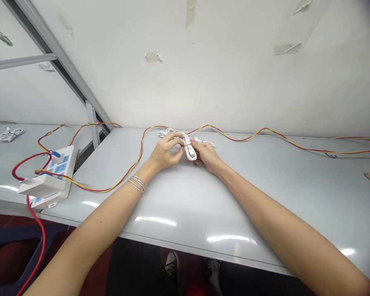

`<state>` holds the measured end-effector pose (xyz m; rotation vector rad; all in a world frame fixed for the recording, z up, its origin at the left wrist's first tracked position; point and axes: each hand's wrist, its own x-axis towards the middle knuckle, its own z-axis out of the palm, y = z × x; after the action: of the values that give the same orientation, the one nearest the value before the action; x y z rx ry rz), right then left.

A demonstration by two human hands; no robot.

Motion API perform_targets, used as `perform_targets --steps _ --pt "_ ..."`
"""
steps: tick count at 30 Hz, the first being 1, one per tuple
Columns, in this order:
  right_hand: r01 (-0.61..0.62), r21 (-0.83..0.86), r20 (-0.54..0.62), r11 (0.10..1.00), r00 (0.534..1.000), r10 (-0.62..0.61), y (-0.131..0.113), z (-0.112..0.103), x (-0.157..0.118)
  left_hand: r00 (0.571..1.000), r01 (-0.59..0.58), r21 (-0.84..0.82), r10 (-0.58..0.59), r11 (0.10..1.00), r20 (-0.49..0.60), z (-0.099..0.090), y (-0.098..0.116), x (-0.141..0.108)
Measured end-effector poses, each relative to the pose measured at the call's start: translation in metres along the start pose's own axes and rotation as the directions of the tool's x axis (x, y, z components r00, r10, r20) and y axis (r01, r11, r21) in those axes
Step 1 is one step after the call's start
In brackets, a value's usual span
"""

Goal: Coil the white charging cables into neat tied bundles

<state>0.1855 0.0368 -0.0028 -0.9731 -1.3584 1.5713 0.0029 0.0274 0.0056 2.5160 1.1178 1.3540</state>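
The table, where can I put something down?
Bare table lies between the left arm and right arm. More is between right arm and red-yellow wire, and between the wall and the wire's left bend. It's crowded at the power strip, and where the left hand and right hand hold the white cable.

Table (172, 205): smooth and glossy, with bright reflections. Power strip (68, 158): plastic, smooth. Frame (64, 55): metal in appearance; wall (228, 74): smooth, bearing rough tape remnants (153, 57).
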Motion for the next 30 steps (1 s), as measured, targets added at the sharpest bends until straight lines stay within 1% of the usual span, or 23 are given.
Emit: perform_targets --steps 3,5,7,9,11,13,14,15,17,19,21,24,26,30 --pt "0.002 0.028 0.012 1.0 1.0 -0.002 0.0 -0.001 0.001 1.0 -0.006 -0.054 0.006 0.999 -0.006 -0.001 0.003 0.001" --pt "0.007 0.031 0.029 1.0 1.0 -0.007 0.0 -0.001 0.0 0.999 0.035 -0.078 -0.036 0.996 0.001 -0.001 0.004 0.0" --pt "0.009 0.027 0.036 1.0 0.999 -0.01 0.0 -0.002 0.0 0.99 0.137 -0.104 -0.138 0.985 0.005 0.001 0.003 -0.001" --pt "0.028 0.002 -0.007 1.0 1.0 -0.028 0.003 -0.001 0.0 0.964 0.262 -0.159 -0.264 0.952 0.011 0.003 0.0 -0.003" --pt "0.107 -0.058 -0.101 0.993 0.988 -0.112 0.007 0.0 0.0 0.928 0.363 -0.246 -0.372 0.899 0.013 0.007 -0.004 -0.004" --pt "0.242 -0.147 -0.169 0.959 0.949 -0.265 0.012 0.002 0.0 0.901 0.417 -0.339 -0.433 0.843 0.03 0.01 -0.006 -0.005" --pt "0.304 -0.186 -0.174 0.934 0.926 -0.336 0.013 0.003 0.0 0.894 0.429 -0.377 -0.445 0.821 0.048 0.011 -0.007 -0.005" --pt "0.35 -0.209 -0.159 0.913 0.909 -0.384 0.015 0.003 0.001 0.892 0.435 -0.405 -0.447 0.804 0.071 0.011 -0.007 -0.005" --pt "0.38 -0.197 -0.116 0.904 0.906 -0.407 0.016 0.004 0.002 0.898 0.433 -0.433 -0.422 0.79 0.129 0.012 -0.005 -0.006" --pt "0.355 -0.138 -0.101 0.924 0.924 -0.37 0.016 0.005 0.003 0.905 0.425 -0.435 -0.39 0.794 0.172 0.012 -0.002 -0.006" --pt "0.317 -0.086 -0.126 0.944 0.937 -0.326 0.015 0.005 0.003 0.908 0.418 -0.421 -0.371 0.805 0.194 0.012 0.0 -0.008" --pt "0.266 -0.055 -0.171 0.962 0.947 -0.272 0.011 0.005 -0.001 0.916 0.4 -0.368 -0.354 0.839 0.19 0.011 0.001 -0.009" --pt "0.254 -0.045 -0.174 0.966 0.951 -0.258 0.008 0.006 -0.004 0.931 0.364 -0.324 -0.325 0.873 0.168 0.01 0.002 -0.008" --pt "0.215 -0.03 -0.098 0.976 0.971 -0.216 0.002 0.006 -0.007 0.961 0.275 -0.247 -0.258 0.929 0.1 0.008 0.002 -0.007"
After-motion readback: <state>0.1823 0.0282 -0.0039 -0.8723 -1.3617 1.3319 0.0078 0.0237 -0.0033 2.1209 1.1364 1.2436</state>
